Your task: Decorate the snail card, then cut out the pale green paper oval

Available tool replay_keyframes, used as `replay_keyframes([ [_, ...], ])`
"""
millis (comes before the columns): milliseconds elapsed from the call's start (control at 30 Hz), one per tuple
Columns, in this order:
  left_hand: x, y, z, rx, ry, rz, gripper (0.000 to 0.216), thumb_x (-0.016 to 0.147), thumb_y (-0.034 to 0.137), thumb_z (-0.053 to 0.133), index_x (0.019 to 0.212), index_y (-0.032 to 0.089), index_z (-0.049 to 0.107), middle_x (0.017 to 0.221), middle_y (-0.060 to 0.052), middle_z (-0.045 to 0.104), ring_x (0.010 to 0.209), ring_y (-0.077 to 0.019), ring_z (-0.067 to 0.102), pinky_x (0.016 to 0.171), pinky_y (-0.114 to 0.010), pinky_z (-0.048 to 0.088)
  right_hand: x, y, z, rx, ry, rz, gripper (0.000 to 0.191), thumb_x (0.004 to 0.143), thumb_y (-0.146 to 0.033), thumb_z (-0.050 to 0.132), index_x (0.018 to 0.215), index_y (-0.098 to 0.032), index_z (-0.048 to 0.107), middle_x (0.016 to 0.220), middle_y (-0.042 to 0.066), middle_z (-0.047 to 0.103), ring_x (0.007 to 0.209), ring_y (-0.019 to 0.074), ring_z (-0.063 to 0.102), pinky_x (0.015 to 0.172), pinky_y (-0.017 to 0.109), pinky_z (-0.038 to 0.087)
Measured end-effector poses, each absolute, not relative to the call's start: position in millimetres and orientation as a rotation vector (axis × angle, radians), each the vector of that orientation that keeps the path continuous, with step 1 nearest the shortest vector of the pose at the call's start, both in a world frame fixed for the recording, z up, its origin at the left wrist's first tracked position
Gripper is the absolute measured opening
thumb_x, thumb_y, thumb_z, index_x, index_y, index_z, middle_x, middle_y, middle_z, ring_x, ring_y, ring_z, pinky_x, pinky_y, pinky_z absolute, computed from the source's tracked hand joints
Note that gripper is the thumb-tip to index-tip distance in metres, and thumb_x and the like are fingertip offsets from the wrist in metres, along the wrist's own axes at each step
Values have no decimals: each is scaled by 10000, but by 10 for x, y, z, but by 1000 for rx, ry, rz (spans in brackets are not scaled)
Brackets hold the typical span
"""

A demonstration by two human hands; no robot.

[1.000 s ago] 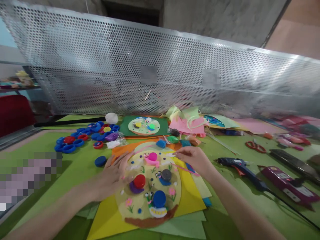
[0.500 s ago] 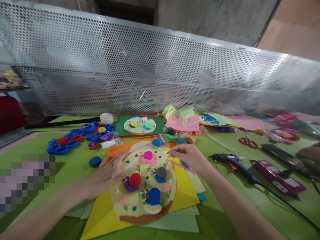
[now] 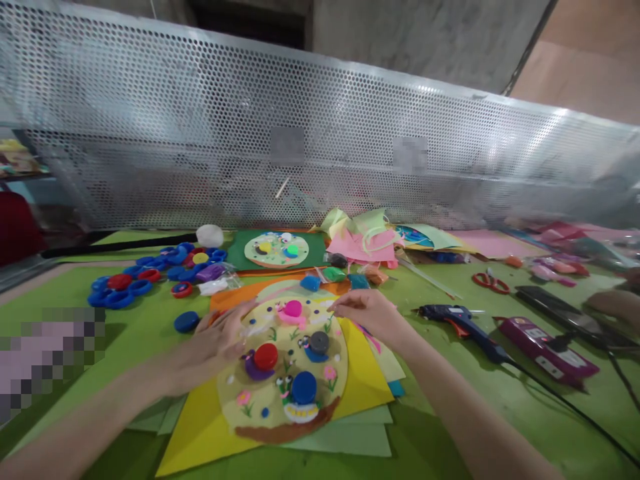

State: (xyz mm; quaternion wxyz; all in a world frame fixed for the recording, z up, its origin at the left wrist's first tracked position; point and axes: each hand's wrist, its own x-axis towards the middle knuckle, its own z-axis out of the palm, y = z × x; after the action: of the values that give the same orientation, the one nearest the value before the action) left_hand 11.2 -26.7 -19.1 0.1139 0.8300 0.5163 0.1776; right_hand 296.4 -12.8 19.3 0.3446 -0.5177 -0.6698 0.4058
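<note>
Bearing 4 snails (image 3: pixel 265 357), the disc (image 3: pixel 261 392) looks pale yellow.

Room a bit dim and gray. Cannot tell where light comes from. White glare on metal screen with holes (image 3: pixel 225 120), brightest at right. Dark opening (image 3: pixel 250 23) up top almost black. Front of green counter (image 3: pixel 440 413) in soft shadow. Round snail board (image 3: pixel 263 393) fairly clear; left hand (image 3: pixel 217 343) a bit smeary. Pink pile (image 3: pixel 565 263) far right fuzzy. Forearms (image 3: pixel 440 387) look stretched near bottom corners. Blocky squares (image 3: pixel 50 353) cover left edge.
</note>
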Motion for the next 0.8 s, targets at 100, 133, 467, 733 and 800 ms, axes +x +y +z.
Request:
replay_keyframes([
  [100, 115, -274, -171, 2434, 1480, 486, 620, 855, 582, 170, 1373, 241, 195, 1401, -81, 423, 1253, -253, 394, 1044, -536, 154, 2974, -109, 197, -1334, -1744, 1005, 141, 746, -275, 599, 741, -163, 683, 793, 56, 722, 778, 196, 663, 729, 293, 497],
  [133, 114, -275, -164, 2435, 1468, 471, 637, 846, 599, 168, 1373, 242, 198, 1402, -78, 422, 1260, -255, 384, 1049, -530, 147, 2976, -102, 194, -1330, -1746, 990, 146, 746, -276, 597, 744, -158, 682, 793, 61, 722, 779, 197, 664, 728, 289, 499],
  [467, 37, -312, -48, 2293, 1451, 260, 729, 777, 701, 150, 1397, 317, 131, 1465, -34, 319, 1334, -324, 222, 1052, -564, 97, 2942, -93, 113, -1327, -1883, 803, 129, 759, -218, 577, 734, -177, 696, 754, 45, 716, 706, 190, 646, 660, 283, 492],
  [733, 56, -285, 219, 2253, 1551, 135, 590, 896, 478, 234, 1395, 320, -39, 1375, -20, 469, 1223, -259, 422, 971, -432, 337, 2864, -149, 83, -1289, -2047, 763, 145, 768, -157, 567, 752, -190, 708, 785, 35, 714, 697, 160, 625, 633, 251, 479],
  [800, 67, -254, 257, 2297, 1546, 104, 569, 898, 364, 300, 1395, 301, 29, 1317, -27, 534, 1185, -255, 463, 937, -406, 368, 2865, -160, 89, -1283, -2061, 763, 144, 780, -175, 564, 760, -192, 706, 792, 33, 715, 708, 160, 627, 633, 251, 481],
])
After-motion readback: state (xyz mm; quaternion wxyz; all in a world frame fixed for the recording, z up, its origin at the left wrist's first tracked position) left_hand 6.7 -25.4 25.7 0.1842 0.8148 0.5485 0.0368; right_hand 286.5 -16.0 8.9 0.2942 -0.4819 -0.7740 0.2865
